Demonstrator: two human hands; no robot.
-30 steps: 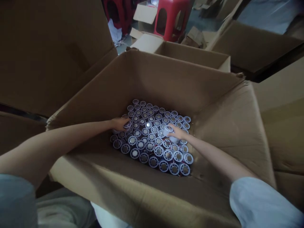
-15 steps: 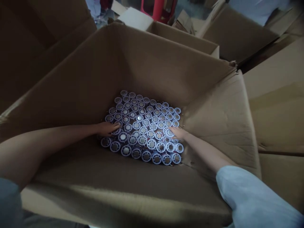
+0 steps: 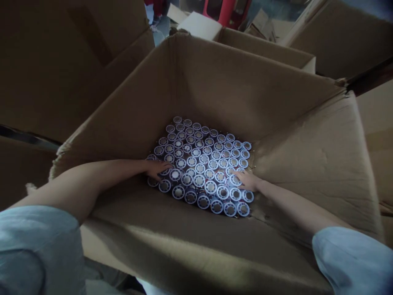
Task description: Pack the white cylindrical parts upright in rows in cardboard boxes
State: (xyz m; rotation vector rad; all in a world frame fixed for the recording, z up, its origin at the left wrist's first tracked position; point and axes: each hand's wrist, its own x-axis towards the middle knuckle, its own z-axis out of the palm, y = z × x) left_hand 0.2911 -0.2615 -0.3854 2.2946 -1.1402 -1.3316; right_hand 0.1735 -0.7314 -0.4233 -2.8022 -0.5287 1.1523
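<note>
Inside a deep cardboard box (image 3: 264, 86), many upright cylindrical parts (image 3: 200, 168) stand packed in rows on the bottom. Each has a white ringed top with a flat metallic centre, and thin reddish wires show between some. My left hand (image 3: 157, 168) reaches down at the left edge of the rows, fingers apart over the tops of the parts there. Opposite it, my right hand (image 3: 248, 180) rests at the right edge, its spread fingers touching a ringed top. The fingertips of both hands are partly hidden among the parts, and neither hand visibly lifts one.
The box's near wall (image 3: 196, 250) rises between my body and the parts. Behind the far wall stands a smaller open carton (image 3: 267, 47), with a red frame (image 3: 215, 10) farther back. Large cardboard panels (image 3: 61, 61) flank the box on the left, and more cardboard stands at right.
The view has shifted, so the box and parts sit farther right in the picture. Both hands stay at the same sides of the rows, with their fingers slightly shifted.
</note>
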